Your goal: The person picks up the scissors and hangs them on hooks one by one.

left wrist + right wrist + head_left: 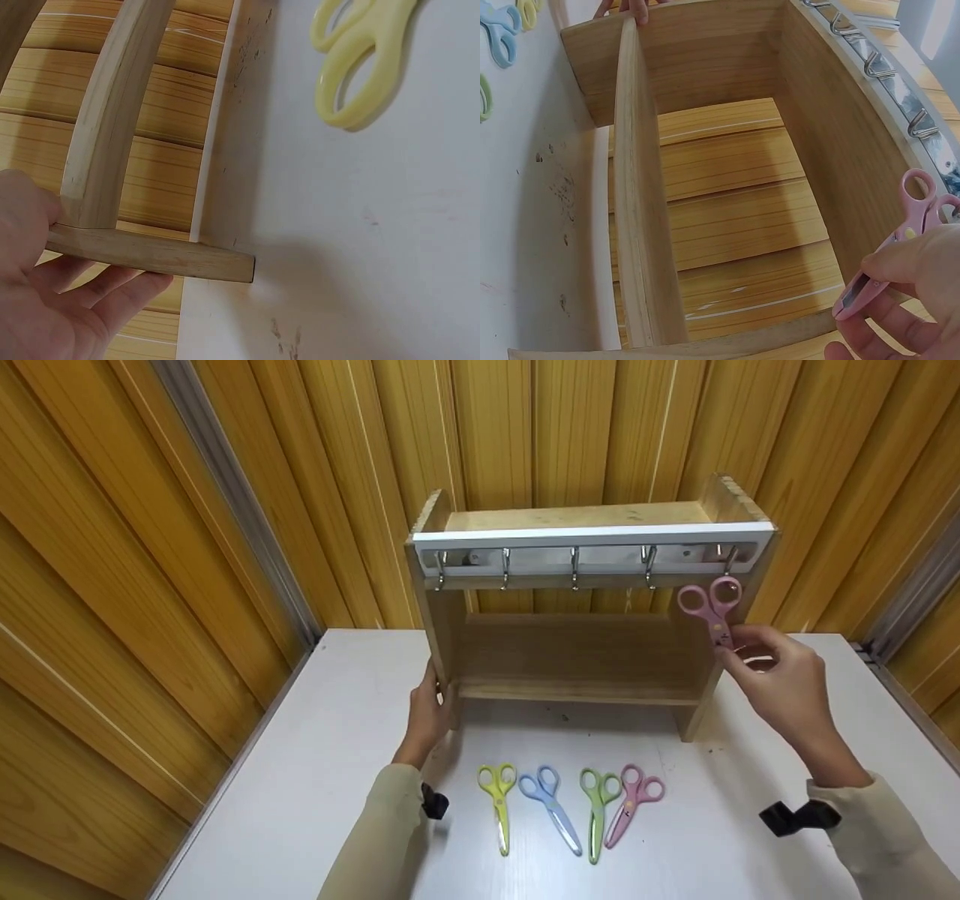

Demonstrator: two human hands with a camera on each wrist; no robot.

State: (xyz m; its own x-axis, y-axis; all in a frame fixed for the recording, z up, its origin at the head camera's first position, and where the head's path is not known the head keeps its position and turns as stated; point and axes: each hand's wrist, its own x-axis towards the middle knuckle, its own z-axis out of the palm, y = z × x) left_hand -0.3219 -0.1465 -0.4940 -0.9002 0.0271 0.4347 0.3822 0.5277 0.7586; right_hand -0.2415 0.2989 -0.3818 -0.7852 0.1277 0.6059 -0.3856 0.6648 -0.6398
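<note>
Pink scissors [718,619] stand handles up, their blades pinched between the thumb and fingers of my right hand [787,675]. One finger loop overlaps the rightmost hook [729,561] of a metal hook rail [536,560]; whether it hangs on the hook, I cannot tell. The rail runs along the upper front of a wooden shelf [577,690]. My left hand [427,716] grips the shelf's left side panel low down, with fingers along its outer face in the left wrist view. The other visible hooks hold nothing.
On the white table [337,810] in front of the shelf lie yellow scissors [498,791], blue scissors [551,802], green scissors [597,806] and a second pink pair [628,802]. The green and pink pairs lie close together. Wood-patterned walls [360,472] stand behind and at the sides.
</note>
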